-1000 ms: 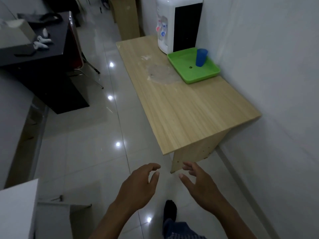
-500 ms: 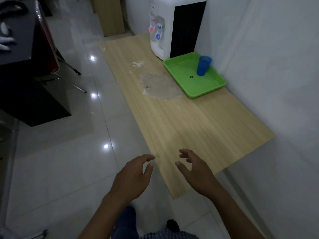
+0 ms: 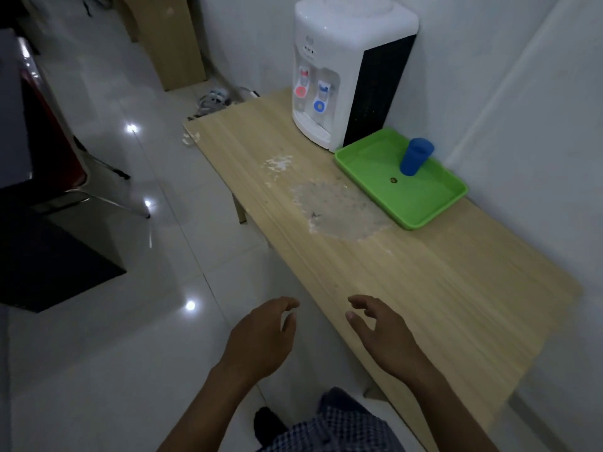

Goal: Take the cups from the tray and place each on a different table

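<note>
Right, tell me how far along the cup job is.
Done: cannot be confirmed; only one blue cup shows, standing upright in the green tray beside the water dispenser on the wooden table. In hand: nothing; the left hand and right hand are empty, held near the table's near end. Left: pick up this cup and set it on another table.

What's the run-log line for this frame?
left hand open, empty | right hand open, empty | blue cup upright in green tray

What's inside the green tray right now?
One upright blue cup stands in the far part of the green tray, and a small dark round mark lies near its middle. The cup's inside cannot be seen.
</note>
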The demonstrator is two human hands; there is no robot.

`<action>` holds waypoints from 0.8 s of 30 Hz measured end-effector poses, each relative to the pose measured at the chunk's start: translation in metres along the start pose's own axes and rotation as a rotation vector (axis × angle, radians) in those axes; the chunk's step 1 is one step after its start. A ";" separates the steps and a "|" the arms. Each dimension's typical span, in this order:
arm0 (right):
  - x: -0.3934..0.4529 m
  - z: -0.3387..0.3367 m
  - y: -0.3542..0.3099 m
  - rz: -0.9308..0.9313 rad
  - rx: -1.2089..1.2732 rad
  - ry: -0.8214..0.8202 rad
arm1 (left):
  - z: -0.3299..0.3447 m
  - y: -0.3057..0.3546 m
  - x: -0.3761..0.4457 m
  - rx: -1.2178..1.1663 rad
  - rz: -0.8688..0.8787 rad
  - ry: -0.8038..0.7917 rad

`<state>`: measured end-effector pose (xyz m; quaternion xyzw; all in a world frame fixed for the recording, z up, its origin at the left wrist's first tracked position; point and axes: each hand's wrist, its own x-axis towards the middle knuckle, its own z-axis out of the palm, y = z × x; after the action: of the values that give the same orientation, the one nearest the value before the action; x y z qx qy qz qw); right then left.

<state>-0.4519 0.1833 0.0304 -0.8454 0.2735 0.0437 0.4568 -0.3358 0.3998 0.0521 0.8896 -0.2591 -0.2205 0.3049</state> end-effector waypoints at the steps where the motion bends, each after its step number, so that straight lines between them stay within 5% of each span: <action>1: 0.007 0.006 -0.007 0.005 0.010 0.001 | -0.008 -0.005 0.009 -0.002 0.006 -0.008; 14: 0.159 0.023 -0.041 0.096 0.168 0.152 | -0.076 -0.029 0.182 0.156 0.118 -0.141; 24: 0.265 -0.035 -0.060 0.139 0.166 0.356 | -0.082 0.040 0.358 0.257 0.337 -0.285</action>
<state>-0.2040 0.0698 0.0098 -0.7783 0.4102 -0.0975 0.4652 -0.0288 0.1946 0.0538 0.8251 -0.4702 -0.2549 0.1820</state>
